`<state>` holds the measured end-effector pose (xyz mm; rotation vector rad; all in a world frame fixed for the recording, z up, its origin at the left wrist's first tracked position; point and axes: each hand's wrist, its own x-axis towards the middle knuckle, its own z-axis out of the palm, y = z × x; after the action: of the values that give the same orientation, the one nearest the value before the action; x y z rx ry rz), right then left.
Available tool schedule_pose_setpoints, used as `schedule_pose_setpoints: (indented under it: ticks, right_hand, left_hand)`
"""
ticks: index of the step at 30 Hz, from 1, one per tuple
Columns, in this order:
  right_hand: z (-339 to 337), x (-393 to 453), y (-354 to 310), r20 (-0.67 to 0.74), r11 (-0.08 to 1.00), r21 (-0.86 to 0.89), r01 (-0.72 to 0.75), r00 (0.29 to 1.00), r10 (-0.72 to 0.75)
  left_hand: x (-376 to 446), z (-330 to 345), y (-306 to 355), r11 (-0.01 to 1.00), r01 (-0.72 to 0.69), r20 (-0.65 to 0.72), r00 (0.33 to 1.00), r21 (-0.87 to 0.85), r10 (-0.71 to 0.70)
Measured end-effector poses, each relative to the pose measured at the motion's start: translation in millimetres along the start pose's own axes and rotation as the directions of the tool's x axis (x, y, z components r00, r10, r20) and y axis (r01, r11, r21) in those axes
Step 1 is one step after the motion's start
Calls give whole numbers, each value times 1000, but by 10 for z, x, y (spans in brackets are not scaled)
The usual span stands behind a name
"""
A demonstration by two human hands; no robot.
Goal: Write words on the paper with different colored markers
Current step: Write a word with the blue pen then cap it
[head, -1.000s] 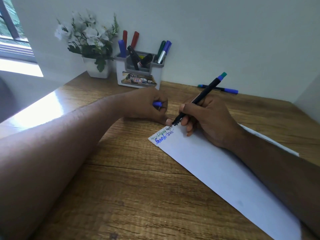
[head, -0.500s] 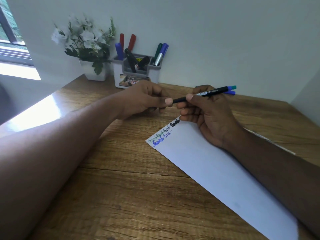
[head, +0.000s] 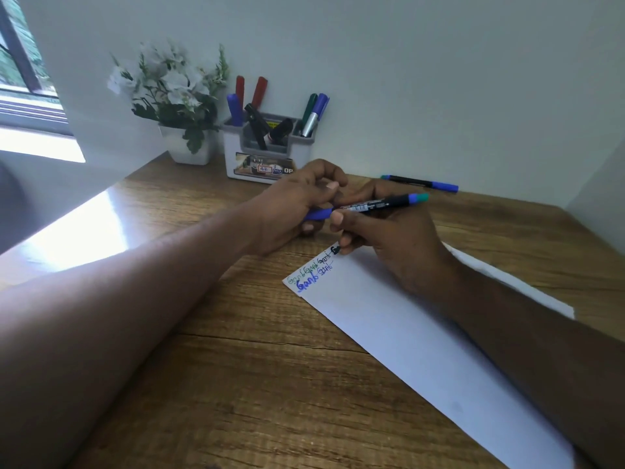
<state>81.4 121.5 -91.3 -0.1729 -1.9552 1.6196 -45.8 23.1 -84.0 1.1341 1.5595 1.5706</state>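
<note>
Capping the marker is the step judged to be in hand. The right hand holds the black barrel level above the top edge of the paper, its grip pinching the barrel with thumb and curled fingers. The left hand meets it from the other side, its grip closed round the blue cap at the barrel's near end. Whether the cap is fully seated cannot be told; the joint is hidden behind the fingers.

The paper lies flat on the table, running diagonally from the hands toward the lower right. Short words in green, black and blue sit at its upper left corner, just beside the right hand. The rest of the sheet is blank.

Next move, as a judgement:
- Press cap and barrel together along one axis until the cap stops.
- Set the marker down, or return it to the pen holder at the wall, which stands beside a flower pot.
- Select another colour. Red, green, blue and black markers stand in the holder; a second pen lies on the table near the wall, well apart from the paper.
- Keep the paper still while reaching; the right forearm lies over it.
</note>
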Motion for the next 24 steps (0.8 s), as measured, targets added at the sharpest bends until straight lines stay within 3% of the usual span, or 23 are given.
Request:
schedule_pose_setpoints:
  ticks: [4, 9, 12, 15, 17, 21, 24]
  right_hand:
    - [58, 14, -46, -6, 993, -119, 18, 1000, -19]
    - [104, -34, -13, 98, 996, -59, -63, 993, 68]
    - [2, -13, -38, 149, 998, -52, 23, 989, -15]
    - [-140, 72, -51, 258, 869, -438, 230, 958, -124]
    - [-157, 90, -92, 215, 844, -504, 180, 973, -79]
    - [-74, 288, -233, -95, 980, -166, 108, 988, -125]
    - [145, 680, -273, -238, 983, -119, 141, 957, -166]
  left_hand:
    - [-1, 32, -18, 999, -8, 8, 1000, -32, 8]
    - [-16, 30, -9, 950, -8, -44, 999, -312, -6]
    - [63, -124, -61, 937, -72, -307, 951, -341, -38]
    - [144, -365, -105, 944, -152, -598, 799, -293, -57]
    - [162, -460, -140, 934, -185, -663, 745, -306, -69]
    - [203, -414, -151, 969, -113, -634, 772, -220, -54]
    - [196, -525, -132, 978, -126, -637, 771, -165, -8]
